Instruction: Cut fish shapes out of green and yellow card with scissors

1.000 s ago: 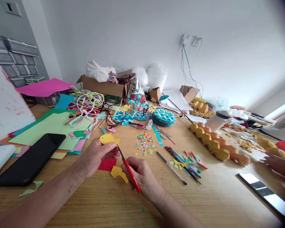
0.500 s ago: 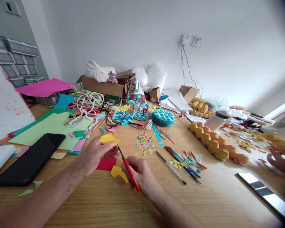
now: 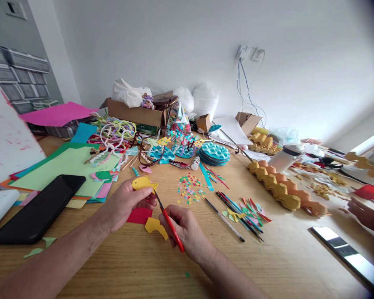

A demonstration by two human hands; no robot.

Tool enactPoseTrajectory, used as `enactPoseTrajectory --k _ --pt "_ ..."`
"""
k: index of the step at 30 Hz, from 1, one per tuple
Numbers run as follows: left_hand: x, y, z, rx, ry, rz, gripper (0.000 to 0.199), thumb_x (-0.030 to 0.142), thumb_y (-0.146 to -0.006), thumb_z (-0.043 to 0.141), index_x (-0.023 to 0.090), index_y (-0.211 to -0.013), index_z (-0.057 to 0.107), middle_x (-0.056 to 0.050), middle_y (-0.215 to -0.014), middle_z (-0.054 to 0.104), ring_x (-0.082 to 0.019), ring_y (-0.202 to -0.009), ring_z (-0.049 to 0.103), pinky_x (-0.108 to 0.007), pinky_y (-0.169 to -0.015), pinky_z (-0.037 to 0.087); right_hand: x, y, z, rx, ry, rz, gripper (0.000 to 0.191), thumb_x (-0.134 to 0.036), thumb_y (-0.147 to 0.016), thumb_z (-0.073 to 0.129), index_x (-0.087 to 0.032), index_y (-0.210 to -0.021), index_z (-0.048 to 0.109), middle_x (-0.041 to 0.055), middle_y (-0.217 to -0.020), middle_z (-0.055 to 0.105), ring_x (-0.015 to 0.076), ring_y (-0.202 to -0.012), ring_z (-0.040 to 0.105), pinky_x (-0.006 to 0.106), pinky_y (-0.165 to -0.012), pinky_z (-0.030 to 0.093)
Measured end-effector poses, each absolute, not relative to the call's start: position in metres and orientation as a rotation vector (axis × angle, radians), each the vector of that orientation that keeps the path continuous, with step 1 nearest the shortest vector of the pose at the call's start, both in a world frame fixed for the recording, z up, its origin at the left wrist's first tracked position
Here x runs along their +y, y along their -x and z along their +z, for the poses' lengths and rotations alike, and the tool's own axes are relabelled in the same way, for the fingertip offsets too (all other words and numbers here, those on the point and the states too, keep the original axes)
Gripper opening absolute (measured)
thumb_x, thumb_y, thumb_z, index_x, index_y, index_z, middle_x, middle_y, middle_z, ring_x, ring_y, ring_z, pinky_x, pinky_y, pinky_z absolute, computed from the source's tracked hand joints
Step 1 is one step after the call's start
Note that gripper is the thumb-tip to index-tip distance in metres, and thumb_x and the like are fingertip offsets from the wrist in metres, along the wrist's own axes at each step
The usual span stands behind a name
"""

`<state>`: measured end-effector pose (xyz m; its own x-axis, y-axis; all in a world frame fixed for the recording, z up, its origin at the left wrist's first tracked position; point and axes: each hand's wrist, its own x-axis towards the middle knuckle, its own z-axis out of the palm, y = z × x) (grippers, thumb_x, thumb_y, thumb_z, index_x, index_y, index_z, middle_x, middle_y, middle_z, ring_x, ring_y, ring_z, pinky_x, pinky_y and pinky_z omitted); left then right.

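Between the thumb and fingers of my left hand (image 3: 129,203) is a yellow paper fish (image 3: 142,182) with a drawn eye and gill line. My right hand (image 3: 185,232) grips red-handled scissors (image 3: 171,226), whose blades meet the fish at its tail. Whether the blades are parted there is too small to tell. Below the hands lie a red paper piece (image 3: 139,215) and a yellow paper offcut (image 3: 156,227) with a curved cut edge.
Coloured paper sheets (image 3: 62,166) and a black phone (image 3: 39,207) lie left. Ahead are paper dots (image 3: 190,187) and blue scalloped discs (image 3: 214,153). Pens (image 3: 225,220), paper scraps (image 3: 252,211) and egg-carton strips (image 3: 274,187) are right; another person's hand (image 3: 366,216) works beyond a second phone (image 3: 345,253).
My hands, the fish and the scissors have hardly moved. At the right, the other person's hand has shifted and the carton piece there is raised; a red handle now shows.
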<state>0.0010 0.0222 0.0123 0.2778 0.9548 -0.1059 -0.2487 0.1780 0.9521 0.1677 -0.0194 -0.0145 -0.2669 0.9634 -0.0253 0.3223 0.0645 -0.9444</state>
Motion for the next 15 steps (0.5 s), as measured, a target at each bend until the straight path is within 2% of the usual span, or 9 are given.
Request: enactPoseTrajectory --k 15 --pt "0.0219 -0.0013 0.0149 0.902 -1.017 1.037 0.012 0.025 -0.066 0.07 0.015 -0.068 0.064 -0.002 -0.06 0.07 -0.014 -0.054 0.063 -0.023 -0.052 0.051 -0.0191 -0.1674 -0.0139 -1.701 1.324 1.193 0.034 -0.044 -0.081 0.05 -0.017 -0.06 0.047 -0.0048 -0.046 0.041 0.007 -0.044 0.035 0.019 -0.042 0.024"
